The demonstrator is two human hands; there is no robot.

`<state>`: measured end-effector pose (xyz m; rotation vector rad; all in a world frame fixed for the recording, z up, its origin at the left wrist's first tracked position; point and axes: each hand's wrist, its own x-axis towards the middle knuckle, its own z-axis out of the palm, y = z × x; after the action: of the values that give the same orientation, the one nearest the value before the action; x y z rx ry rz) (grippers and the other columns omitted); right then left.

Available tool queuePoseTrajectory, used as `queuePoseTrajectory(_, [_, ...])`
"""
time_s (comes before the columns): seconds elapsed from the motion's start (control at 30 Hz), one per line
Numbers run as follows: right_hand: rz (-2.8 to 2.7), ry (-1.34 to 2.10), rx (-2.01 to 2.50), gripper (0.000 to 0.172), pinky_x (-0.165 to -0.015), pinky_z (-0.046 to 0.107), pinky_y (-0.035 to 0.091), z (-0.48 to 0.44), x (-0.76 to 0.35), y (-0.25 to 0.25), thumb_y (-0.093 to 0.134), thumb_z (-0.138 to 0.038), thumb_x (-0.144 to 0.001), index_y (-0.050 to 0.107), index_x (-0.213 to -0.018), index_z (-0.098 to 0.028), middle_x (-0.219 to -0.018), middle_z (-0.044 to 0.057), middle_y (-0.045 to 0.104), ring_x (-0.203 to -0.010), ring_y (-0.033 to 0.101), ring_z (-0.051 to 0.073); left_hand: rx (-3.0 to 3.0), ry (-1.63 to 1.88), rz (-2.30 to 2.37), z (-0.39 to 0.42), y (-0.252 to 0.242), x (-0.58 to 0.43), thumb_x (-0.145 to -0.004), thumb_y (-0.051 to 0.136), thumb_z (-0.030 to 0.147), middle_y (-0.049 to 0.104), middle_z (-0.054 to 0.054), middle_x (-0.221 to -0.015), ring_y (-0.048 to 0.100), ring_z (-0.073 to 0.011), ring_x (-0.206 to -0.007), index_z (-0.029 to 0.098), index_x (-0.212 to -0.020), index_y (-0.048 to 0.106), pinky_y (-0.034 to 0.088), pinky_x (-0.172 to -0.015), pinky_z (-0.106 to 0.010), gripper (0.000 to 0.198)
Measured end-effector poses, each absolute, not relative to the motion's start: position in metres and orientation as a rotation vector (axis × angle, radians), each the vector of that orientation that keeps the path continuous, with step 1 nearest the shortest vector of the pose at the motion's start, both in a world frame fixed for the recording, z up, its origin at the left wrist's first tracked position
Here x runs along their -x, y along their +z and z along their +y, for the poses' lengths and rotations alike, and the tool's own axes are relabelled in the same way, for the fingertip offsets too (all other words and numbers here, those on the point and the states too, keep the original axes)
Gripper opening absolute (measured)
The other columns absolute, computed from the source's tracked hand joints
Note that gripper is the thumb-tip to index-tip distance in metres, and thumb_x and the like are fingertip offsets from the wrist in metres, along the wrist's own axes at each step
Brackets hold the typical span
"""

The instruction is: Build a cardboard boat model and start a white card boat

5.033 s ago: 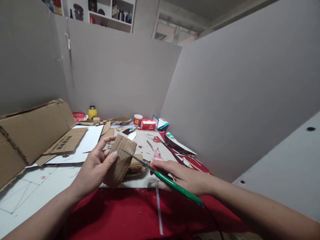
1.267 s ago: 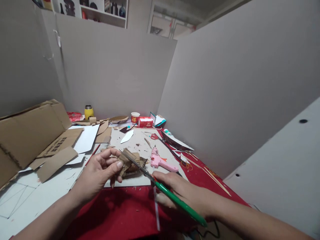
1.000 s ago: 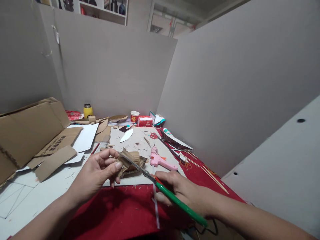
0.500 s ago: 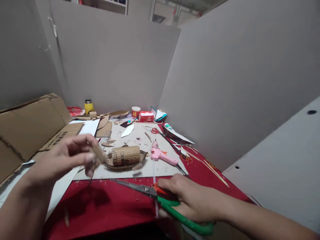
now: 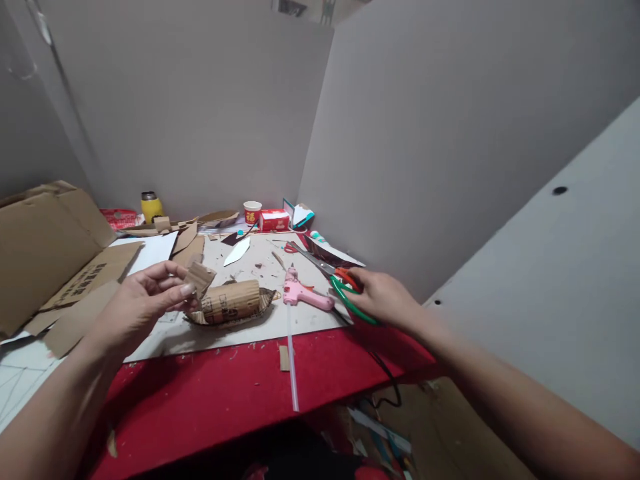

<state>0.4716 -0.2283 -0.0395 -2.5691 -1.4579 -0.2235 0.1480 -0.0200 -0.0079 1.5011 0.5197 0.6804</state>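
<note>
My left hand pinches a small piece of corrugated cardboard between thumb and fingers. Just beyond it lies a boat-shaped cardboard model with a rounded, ribbed top, resting on a pale board. Over on the right, my right hand grips scissors with green and orange handles, their blades pointing away to the upper left. Between the model and the scissors sits a pink hot glue gun, a clear glue stick reaching from it toward the table's front edge.
Large folded cardboard stands at the left. Along the back are a yellow bottle, a paper cup and a red tissue pack. A cardboard scrap lies on the red cloth. Grey partitions enclose the table.
My right hand has carried the scissors forward, from the front edge to beside the glue gun. A cardboard scrap that was falling now lies on the red cloth. The view has turned right.
</note>
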Motion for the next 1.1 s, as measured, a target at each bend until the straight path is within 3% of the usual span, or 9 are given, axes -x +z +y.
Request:
queuePoseTrajectory(0.13, [-1.436, -0.254, 2.751, 0.039, -0.057, 0.03, 0.038, -0.22, -0.506, -0.056, 0.048, -0.047, -0.084, 0.06, -0.104, -0.016, -0.092, 0.014, 0.07, -0.076, 0.064, 0.027, -1.614, 0.786, 0.588, -0.022, -0.014, -0.152, -0.062, 0.081, 0.03, 0.069, 0.002, -0.07, 0.064, -0.014, -0.063, 0.022, -0.08, 0.066, 0.053, -0.062, -0.023, 0.025])
queuePoseTrajectory(0.27, [-1.5, -0.253, 2.736, 0.033, -0.059, 0.03, 0.039, -0.221, -0.513, -0.066, 0.046, -0.044, -0.087, 0.061, -0.098, -0.016, -0.09, 0.013, 0.069, -0.078, 0.063, 0.025, -1.656, 0.822, 0.681, -0.027, -0.016, -0.156, -0.061, 0.082, 0.033, 0.072, 0.0, -0.075, 0.065, -0.0168, -0.068, 0.022, -0.081, 0.07, 0.054, -0.065, -0.026, 0.026])
queuePoseTrajectory(0.37, [-1.595, -0.374, 2.603, 0.028, -0.069, 0.031, 0.043, -0.223, -0.501, -0.065, 0.045, -0.036, -0.089, 0.062, -0.096, -0.015, -0.097, 0.015, 0.066, -0.09, 0.06, 0.026, -1.608, 0.738, 0.679, -0.029, -0.017, -0.16, -0.063, 0.08, 0.035, 0.075, -0.003, -0.085, 0.067, -0.0185, -0.075, 0.02, -0.088, 0.072, 0.056, -0.071, -0.027, 0.03])
queuePoseTrajectory(0.5, [-1.852, -0.295, 2.255, 0.031, -0.081, 0.033, 0.045, -0.218, -0.471, -0.058, 0.048, -0.035, -0.09, 0.059, -0.109, -0.015, -0.107, 0.013, 0.064, -0.096, 0.059, 0.024, -1.784, 0.76, 0.687, -0.032, -0.023, -0.163, -0.071, 0.074, 0.036, 0.074, -0.006, -0.093, 0.068, -0.0213, -0.083, 0.018, -0.097, 0.069, 0.057, -0.074, -0.032, 0.032])
queuePoseTrajectory(0.6, [-1.965, -0.208, 2.249, 0.027, -0.074, 0.032, 0.044, -0.21, -0.452, -0.053, 0.052, -0.032, -0.088, 0.06, -0.106, -0.014, -0.097, 0.012, 0.065, -0.088, 0.061, 0.023, -2.282, 1.104, 0.574, -0.04, -0.033, -0.161, -0.079, 0.067, 0.025, 0.073, -0.005, -0.086, 0.068, -0.0188, -0.077, 0.018, -0.095, 0.066, 0.057, -0.075, -0.033, 0.017])
queuePoseTrajectory(0.7, [-1.993, -0.219, 2.311, 0.017, -0.066, 0.029, 0.04, -0.204, -0.447, -0.051, 0.051, -0.024, -0.086, 0.06, -0.098, -0.015, -0.091, 0.01, 0.064, -0.081, 0.06, 0.022, -2.814, 1.451, 0.063, -0.051, -0.042, -0.159, -0.079, 0.063, 0.008, 0.071, -0.009, -0.092, 0.067, -0.0193, -0.082, 0.015, -0.095, 0.064, 0.056, -0.076, -0.034, 0.018])
queuePoseTrajectory(0.83, [-2.057, -0.217, 2.306, 0.017, -0.064, 0.029, 0.038, -0.2, -0.448, -0.049, 0.045, -0.024, -0.091, 0.058, -0.095, -0.015, -0.09, 0.012, 0.062, -0.08, 0.058, 0.022, -3.214, 1.415, -0.438, -0.063, -0.045, -0.157, -0.083, 0.049, 0.001, 0.071, -0.018, -0.091, 0.066, -0.0255, -0.083, 0.006, -0.095, 0.065, 0.057, -0.07, -0.039, 0.02])
queuePoseTrajectory(1.1, [-2.129, -0.14, 2.303, 0.018, -0.06, 0.027, 0.035, -0.194, -0.447, -0.042, 0.044, -0.026, -0.092, 0.057, -0.088, -0.015, -0.086, 0.01, 0.058, -0.069, 0.054, 0.017, -3.389, 1.363, -0.473, -0.059, -0.048, -0.159, -0.083, 0.045, -0.001, 0.071, -0.014, -0.077, 0.064, -0.0226, -0.067, 0.004, -0.093, 0.065, 0.055, -0.06, -0.038, 0.023])
